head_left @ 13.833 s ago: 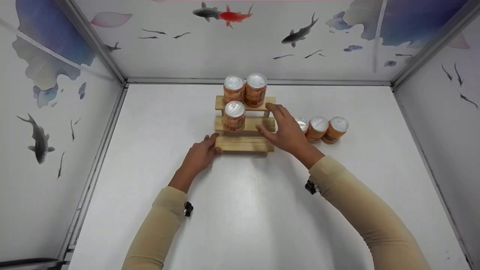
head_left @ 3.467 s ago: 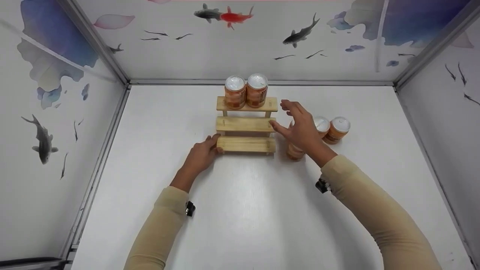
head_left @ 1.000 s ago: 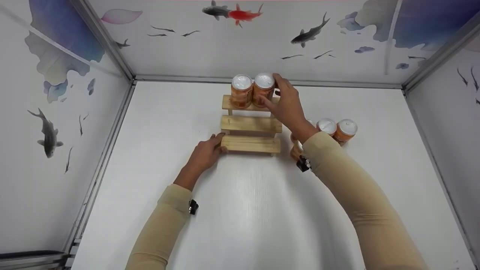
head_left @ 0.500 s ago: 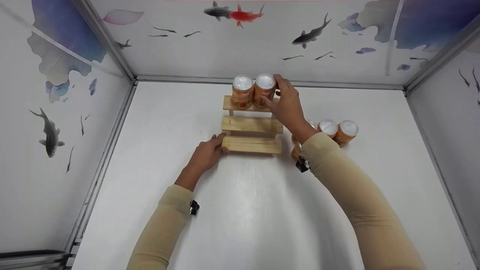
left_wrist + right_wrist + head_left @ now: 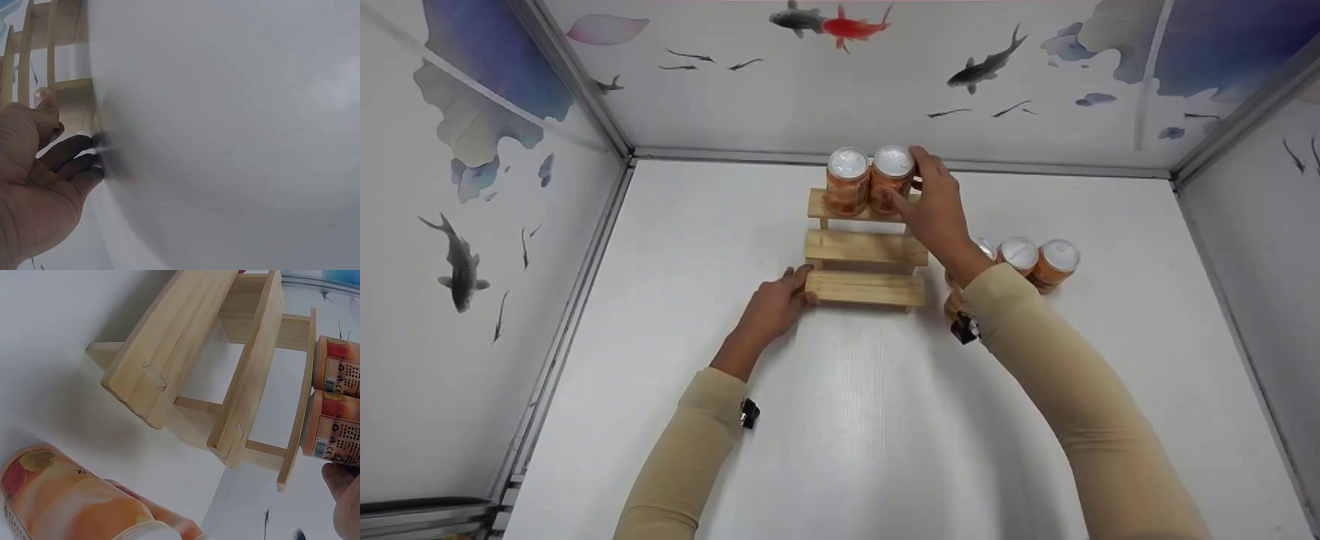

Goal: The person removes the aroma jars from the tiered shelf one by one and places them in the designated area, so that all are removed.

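Note:
A three-step wooden stand (image 5: 866, 247) stands toward the back of the table. My left hand (image 5: 769, 309) grips the left end of its lowest step; in the left wrist view the thumb (image 5: 43, 100) lies against the board. On the top step, two orange cans with silver lids stand upright side by side. My right hand (image 5: 936, 210) holds the right can (image 5: 893, 163) between thumb and fingers, while the left can (image 5: 847, 166) stands beside it. The right wrist view shows the held can's printed side (image 5: 337, 424). Both lower steps bear nothing.
Right of the stand, several more orange cans stand on the white table (image 5: 840, 435), among them the far-right can (image 5: 1057, 259) and the one beside it (image 5: 1018, 255). My right forearm (image 5: 1050, 375) partly covers this group. Printed panels (image 5: 885, 90) enclose the table.
The can once on the middle step is off the stand, with another can now on the table. My right hand has since moved up to the top step's right can. Little differs over the last second.

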### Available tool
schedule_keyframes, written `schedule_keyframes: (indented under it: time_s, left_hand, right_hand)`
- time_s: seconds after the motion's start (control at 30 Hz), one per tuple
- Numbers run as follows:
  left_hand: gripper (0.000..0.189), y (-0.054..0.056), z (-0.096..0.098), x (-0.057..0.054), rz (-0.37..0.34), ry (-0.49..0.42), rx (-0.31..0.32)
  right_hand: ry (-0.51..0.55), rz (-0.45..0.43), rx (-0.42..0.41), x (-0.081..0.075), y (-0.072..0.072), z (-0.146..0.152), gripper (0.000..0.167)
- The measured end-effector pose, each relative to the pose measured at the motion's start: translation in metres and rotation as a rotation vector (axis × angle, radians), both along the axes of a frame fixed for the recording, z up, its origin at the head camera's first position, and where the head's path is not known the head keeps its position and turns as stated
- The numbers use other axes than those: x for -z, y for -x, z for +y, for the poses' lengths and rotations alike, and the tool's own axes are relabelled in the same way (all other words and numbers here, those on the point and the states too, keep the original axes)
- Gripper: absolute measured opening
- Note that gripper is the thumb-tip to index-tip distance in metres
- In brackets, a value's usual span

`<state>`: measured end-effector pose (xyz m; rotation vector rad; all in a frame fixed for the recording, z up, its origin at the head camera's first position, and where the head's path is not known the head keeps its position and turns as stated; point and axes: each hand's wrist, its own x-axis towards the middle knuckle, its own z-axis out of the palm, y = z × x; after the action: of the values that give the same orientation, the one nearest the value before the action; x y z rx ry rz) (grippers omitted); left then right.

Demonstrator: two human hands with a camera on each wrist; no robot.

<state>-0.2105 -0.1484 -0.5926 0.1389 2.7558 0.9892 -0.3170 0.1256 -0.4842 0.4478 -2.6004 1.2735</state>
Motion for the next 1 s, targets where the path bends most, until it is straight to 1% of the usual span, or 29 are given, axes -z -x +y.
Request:
schedule_keyframes:
  time_s: [0.23, 0.47, 0.63, 0.8, 1.0]
  left_hand:
    - [0.069, 0.001, 0.003, 0.000, -0.014, 0.018, -0.001]
    - [0.068, 0.002, 0.003, 0.000, -0.007, 0.011, -0.004]
    - [0.071, 0.001, 0.002, 0.000, -0.008, 0.014, -0.002]
    - [0.073, 0.001, 0.001, -0.001, -0.018, 0.010, -0.008]
    - [0.070, 0.000, 0.001, -0.001, -0.022, -0.006, -0.009]
  right_hand:
    - [0.015, 0.026, 0.001, -0.001, -0.002, 0.004, 0.070]
    - [0.025, 0.067, 0.008, -0.005, -0.004, 0.009, 0.071]
    - [0.046, 0.098, 0.006, -0.007, -0.005, 0.013, 0.070]
    - [0.030, 0.147, 0.004, -0.007, -0.007, 0.020, 0.071]
    - [0.031, 0.187, -0.008, -0.005, -0.011, 0.029, 0.073]
